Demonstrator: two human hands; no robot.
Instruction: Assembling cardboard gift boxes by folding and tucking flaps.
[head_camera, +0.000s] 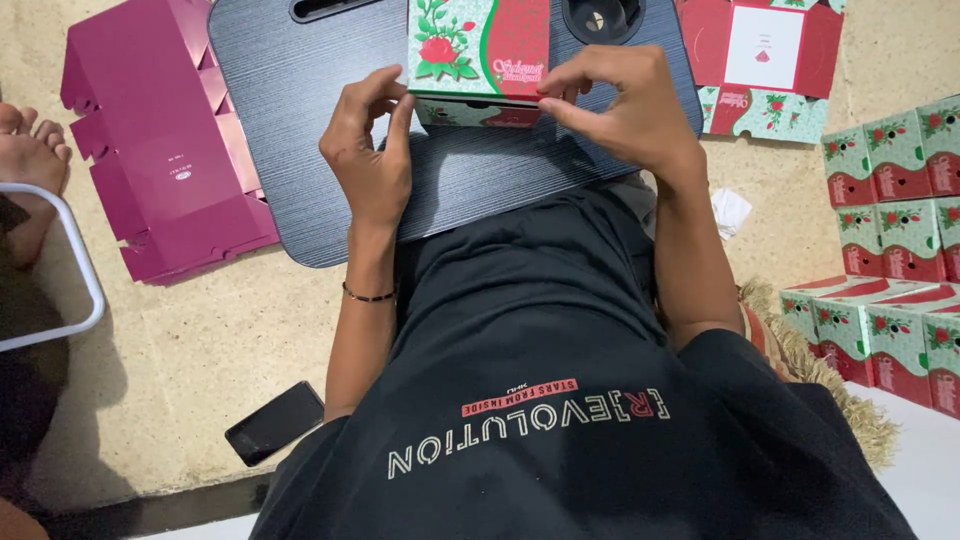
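Lying flat at far left, a magenta unfolded carton (165, 150) on the tan floor (190, 340), with someone else's bare foot (25, 150) just beyond it and a white tube frame (75, 270) below. Resting near the lower edge, a dark phone (275, 422) face down. Pinching the near left corner of the green-and-red rose-printed box (478, 55) with the left hand (370, 150), thumb and fingers closed lightly on the cardboard, likely steadying that side. Pressing the box's front edge with the right hand (625, 105), fingertips curled shut on a flap, seemingly tucking it while the box is sitting on the dark lap table (300, 110), close to the body for support. Waiting farther right, a flat printed box blank (765, 60), then finished matching boxes (895, 180) stacking up in rows along the far right, beside a scrap of white paper (730, 210).
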